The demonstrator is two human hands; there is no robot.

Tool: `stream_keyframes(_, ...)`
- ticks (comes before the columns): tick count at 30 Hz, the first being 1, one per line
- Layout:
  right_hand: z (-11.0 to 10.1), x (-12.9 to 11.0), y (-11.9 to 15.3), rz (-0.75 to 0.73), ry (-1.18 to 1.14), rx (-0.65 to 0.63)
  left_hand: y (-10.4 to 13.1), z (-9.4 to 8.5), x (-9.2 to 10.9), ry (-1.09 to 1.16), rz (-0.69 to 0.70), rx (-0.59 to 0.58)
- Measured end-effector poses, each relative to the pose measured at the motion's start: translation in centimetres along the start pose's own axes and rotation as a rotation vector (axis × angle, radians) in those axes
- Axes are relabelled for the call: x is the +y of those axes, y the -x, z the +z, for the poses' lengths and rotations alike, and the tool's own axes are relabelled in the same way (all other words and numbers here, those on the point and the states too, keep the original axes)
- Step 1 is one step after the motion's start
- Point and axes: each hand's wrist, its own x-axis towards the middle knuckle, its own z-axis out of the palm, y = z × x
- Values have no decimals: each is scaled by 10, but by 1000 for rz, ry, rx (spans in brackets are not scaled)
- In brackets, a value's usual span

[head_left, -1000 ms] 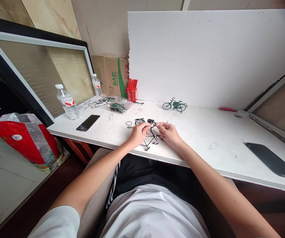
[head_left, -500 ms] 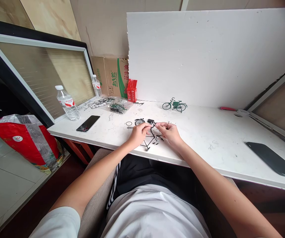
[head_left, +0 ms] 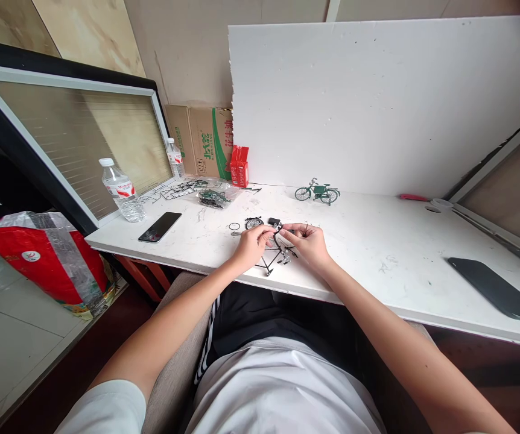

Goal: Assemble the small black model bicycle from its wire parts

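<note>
Between my two hands is a black model bicycle frame [head_left: 269, 265] with silvery parts low on its right side. My left hand [head_left: 251, 246] pinches its upper end from the left. From the right, the thumb and forefinger of my right hand [head_left: 309, 244] close on the same upper end, and their tips nearly meet my left fingertips. Just beyond lie a small spoked wheel [head_left: 254, 222], a thin ring [head_left: 234, 226] and a small black block [head_left: 274, 222]. Further back stands a green model bicycle [head_left: 317, 191], upright.
At the left are a black phone [head_left: 160, 227], a water bottle [head_left: 123, 191] and a plastic bag of parts [head_left: 215, 196]. A red box [head_left: 239, 166] stands before a cardboard carton [head_left: 201, 141]. On the right are a dark flat slab [head_left: 497, 289] and a red-handled tool [head_left: 414, 197].
My view has shifted very slightly. Both hands keep their grip on the bicycle frame, and the right fingers have moved a little.
</note>
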Motion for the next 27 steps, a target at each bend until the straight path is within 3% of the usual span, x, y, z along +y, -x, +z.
stream_keyframes(11, 3, -3, 2, -19, 33, 121, -1, -1, 5, -12, 7, -3)
stream_keyframes(27, 2, -4, 4, -80, 21, 90, -1, 0, 2, 26, -4, 2)
